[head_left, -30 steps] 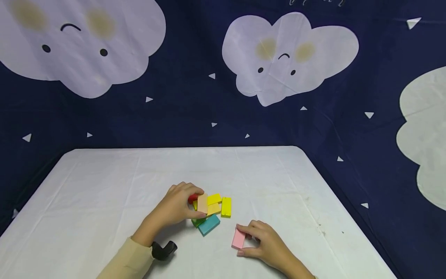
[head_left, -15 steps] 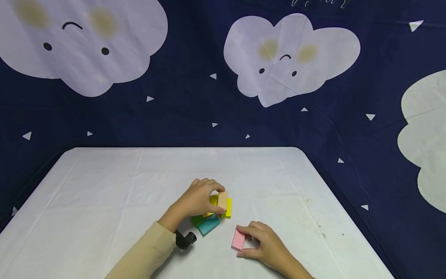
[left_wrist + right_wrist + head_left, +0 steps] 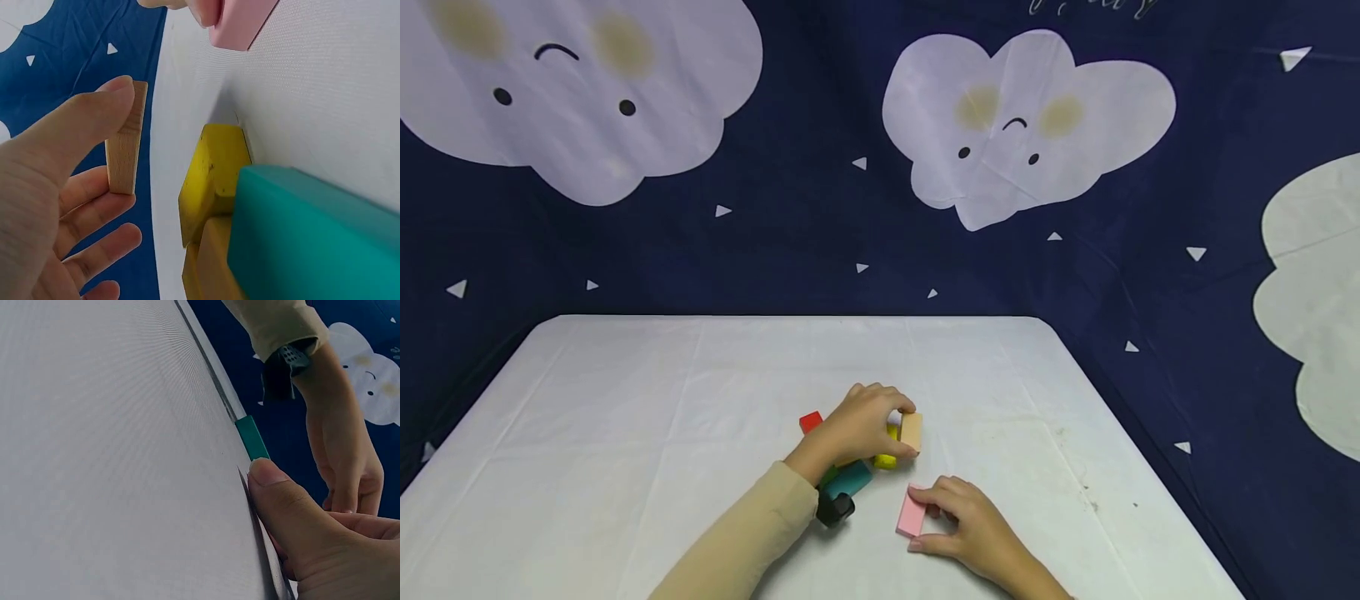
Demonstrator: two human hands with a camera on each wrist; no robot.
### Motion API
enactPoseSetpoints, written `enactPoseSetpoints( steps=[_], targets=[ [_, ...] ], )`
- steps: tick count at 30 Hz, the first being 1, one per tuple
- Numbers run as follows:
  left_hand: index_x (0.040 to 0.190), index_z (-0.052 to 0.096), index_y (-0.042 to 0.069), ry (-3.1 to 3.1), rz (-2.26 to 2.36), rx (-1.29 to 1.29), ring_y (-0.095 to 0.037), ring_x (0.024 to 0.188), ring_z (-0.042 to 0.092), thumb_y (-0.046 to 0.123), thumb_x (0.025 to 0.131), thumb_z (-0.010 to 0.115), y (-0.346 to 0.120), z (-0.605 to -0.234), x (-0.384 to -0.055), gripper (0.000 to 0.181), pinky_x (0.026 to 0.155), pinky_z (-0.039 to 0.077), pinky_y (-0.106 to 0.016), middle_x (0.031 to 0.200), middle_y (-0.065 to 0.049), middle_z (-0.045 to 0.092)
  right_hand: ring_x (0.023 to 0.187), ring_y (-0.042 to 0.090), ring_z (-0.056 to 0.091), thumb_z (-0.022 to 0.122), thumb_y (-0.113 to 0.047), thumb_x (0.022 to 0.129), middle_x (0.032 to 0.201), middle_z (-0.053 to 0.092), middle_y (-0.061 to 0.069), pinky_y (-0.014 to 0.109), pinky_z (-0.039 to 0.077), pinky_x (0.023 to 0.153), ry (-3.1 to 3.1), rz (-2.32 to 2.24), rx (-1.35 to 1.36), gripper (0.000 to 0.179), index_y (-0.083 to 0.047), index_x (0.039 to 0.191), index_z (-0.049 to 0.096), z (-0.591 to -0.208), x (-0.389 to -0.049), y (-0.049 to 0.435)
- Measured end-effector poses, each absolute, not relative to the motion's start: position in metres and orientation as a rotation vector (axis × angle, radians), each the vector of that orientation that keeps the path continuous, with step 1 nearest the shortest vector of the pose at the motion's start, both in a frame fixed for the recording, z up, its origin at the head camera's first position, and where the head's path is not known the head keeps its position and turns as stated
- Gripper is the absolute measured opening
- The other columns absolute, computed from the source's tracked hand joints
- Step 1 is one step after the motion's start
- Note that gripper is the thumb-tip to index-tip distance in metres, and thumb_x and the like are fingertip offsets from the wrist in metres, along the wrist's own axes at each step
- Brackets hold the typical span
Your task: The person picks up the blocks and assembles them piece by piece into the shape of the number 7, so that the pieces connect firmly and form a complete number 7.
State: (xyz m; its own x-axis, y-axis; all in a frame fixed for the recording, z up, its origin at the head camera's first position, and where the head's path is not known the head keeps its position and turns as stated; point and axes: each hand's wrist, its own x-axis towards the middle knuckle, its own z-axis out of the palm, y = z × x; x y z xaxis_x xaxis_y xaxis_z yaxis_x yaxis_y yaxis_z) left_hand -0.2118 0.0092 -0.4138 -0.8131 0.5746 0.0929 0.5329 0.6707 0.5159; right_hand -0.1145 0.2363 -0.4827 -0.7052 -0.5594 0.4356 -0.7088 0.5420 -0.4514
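My left hand pinches a pale wooden block between thumb and fingers, above the table and right of the pile. The left wrist view shows the same wooden block edge-on. Lower right, my right hand holds a pink block by its ends, thumb at the near end. Under my left hand and wrist sit a yellow block, a teal block and a partly hidden green block. Beyond the forearm lies a red block. More yellowish blocks are mostly covered by the hand.
A white cloth covers the table. Behind it hangs a dark blue curtain with white clouds and triangles. A black wrist device on my left arm overlaps the teal block in the head view.
My left hand has carried the wooden block rightward, from over the pile past the yellow block. The red block has come into view behind the wrist. My right hand stays with the pink block.
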Motion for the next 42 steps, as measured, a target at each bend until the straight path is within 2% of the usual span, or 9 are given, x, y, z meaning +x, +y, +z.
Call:
enactPoseSetpoints(
  steps=[3,10,16,35,42],
  targets=[
    [0.123,0.068,0.022,2.781,0.829,0.949,-0.012,0.114,0.054,0.052,0.074,0.083,0.014,-0.416,-0.215,0.059,0.099,0.035,-0.036,0.12,0.011,0.067,0.075,-0.001,0.045,0.081,-0.046,0.075,0.086,0.053,-0.017,0.012,0.037,0.068,-2.543,0.911,1.065,0.058,-0.02,0.125,0.069,-0.482,-0.114,0.236],
    [0.12,0.069,0.024,2.755,0.783,0.976,-0.008,0.096,0.046,0.051,0.071,0.086,0.024,-0.422,-0.219,0.058,0.091,0.033,-0.03,0.119,0.013,0.068,0.075,0.0,0.046,0.082,-0.044,0.074,0.085,0.054,-0.016,0.009,0.036,0.069,-2.513,0.915,1.085,0.057,-0.02,0.124,0.069,-0.484,-0.115,0.235],
    [0.119,0.069,0.025,2.746,0.726,0.988,-0.007,0.09,0.046,0.053,0.071,0.085,0.028,-0.426,-0.223,0.058,0.085,0.032,-0.029,0.116,0.013,0.069,0.076,-0.002,0.046,0.082,-0.047,0.073,0.086,0.055,-0.018,0.011,0.038,0.069,-2.554,0.905,1.059,0.057,-0.021,0.123,0.069,-0.485,-0.114,0.235],
    [0.12,0.07,0.026,2.717,0.665,0.922,-0.007,0.096,0.048,0.055,0.066,0.087,0.034,-0.435,-0.219,0.063,0.089,0.032,-0.03,0.121,0.012,0.068,0.077,-0.001,0.046,0.082,-0.046,0.074,0.087,0.055,-0.018,0.011,0.037,0.069,-2.524,0.889,1.067,0.057,-0.023,0.123,0.069,-0.483,-0.113,0.235],
    [0.121,0.07,0.027,2.706,0.694,0.94,-0.007,0.101,0.049,0.056,0.073,0.082,0.031,-0.437,-0.218,0.057,0.092,0.034,-0.031,0.121,0.011,0.067,0.077,-0.001,0.046,0.082,-0.047,0.074,0.087,0.055,-0.018,0.012,0.037,0.069,-2.535,0.885,1.061,0.056,-0.023,0.123,0.068,-0.484,-0.114,0.235]
  ],
)
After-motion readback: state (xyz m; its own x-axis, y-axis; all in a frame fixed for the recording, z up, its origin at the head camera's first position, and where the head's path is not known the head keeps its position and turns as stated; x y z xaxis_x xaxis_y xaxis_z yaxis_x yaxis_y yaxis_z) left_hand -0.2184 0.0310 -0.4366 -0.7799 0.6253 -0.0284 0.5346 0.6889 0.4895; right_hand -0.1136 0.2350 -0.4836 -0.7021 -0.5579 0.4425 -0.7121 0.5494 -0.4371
